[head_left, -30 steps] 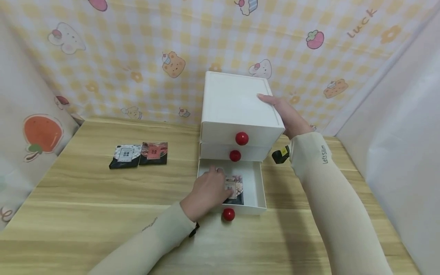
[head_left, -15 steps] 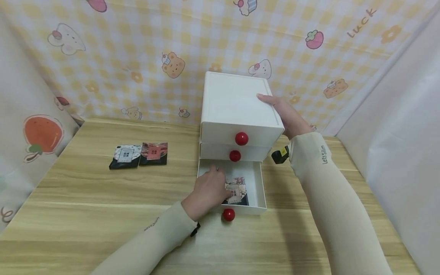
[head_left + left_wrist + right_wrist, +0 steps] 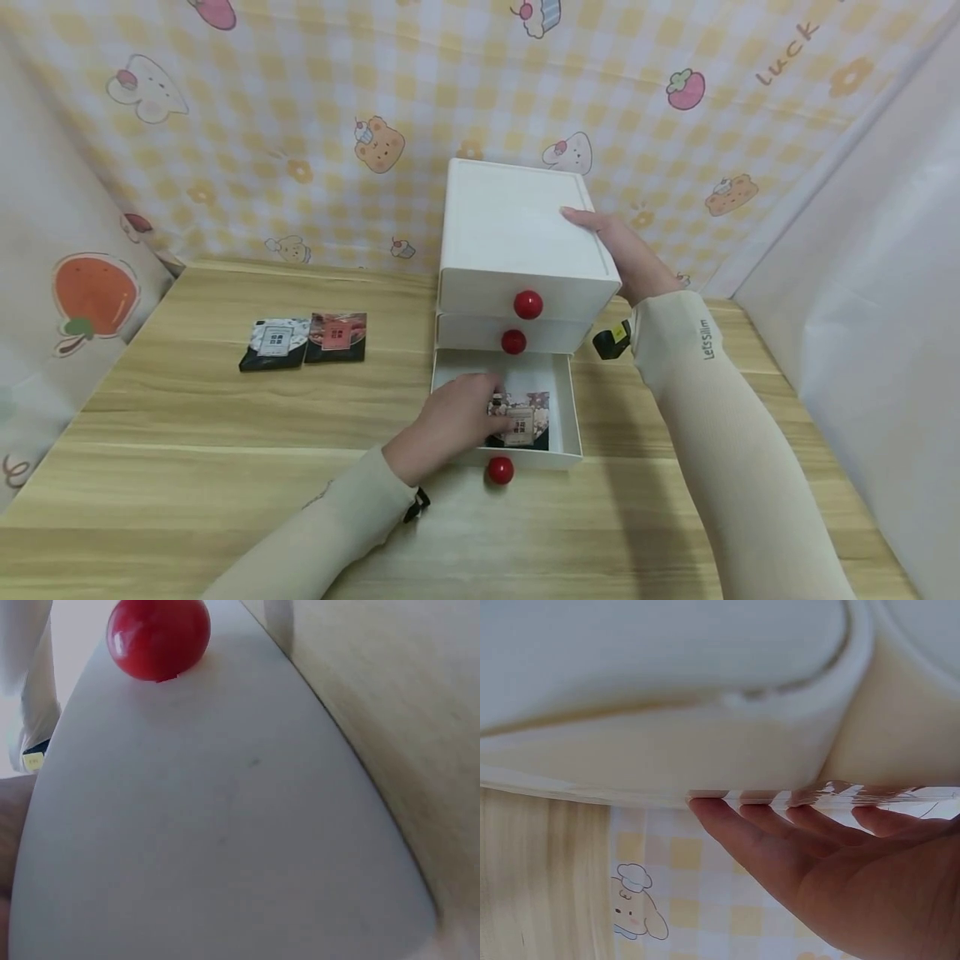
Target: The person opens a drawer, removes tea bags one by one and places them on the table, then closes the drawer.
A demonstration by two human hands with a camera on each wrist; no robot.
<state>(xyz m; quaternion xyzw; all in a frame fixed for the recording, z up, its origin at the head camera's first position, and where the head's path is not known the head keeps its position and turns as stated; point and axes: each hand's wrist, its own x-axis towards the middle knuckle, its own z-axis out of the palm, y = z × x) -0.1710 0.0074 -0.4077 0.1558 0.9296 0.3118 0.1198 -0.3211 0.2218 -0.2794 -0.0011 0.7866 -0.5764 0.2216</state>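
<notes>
A white desktop drawer unit (image 3: 525, 221) with red ball knobs stands on the table. Its bottom drawer (image 3: 567, 417) is pulled out, while the upper two are closed. Inside lies a flat printed sachet (image 3: 537, 410) with a dark lower edge and a beige label. My left hand (image 3: 453, 421) reaches into the drawer and pinches the sachet's left side; some fingertips are hidden. My right hand (image 3: 626, 250) rests on the unit's right side, thumb on top. In the right wrist view, its straight fingers (image 3: 735, 825) press the side wall.
Two more sachets lie side by side on the table's left: a white-and-black one (image 3: 276, 342) and a red-and-black one (image 3: 335, 336). Behind stands a yellow checked cloth (image 3: 315, 133). The open drawer's red knob (image 3: 500, 470) sticks out in front; the left wrist view shows the drawer front (image 3: 210, 802) close up.
The sachet has shifted right within the drawer, tilting and then straightening. My left fingers have moved right with it. The right hand stays in place.
</notes>
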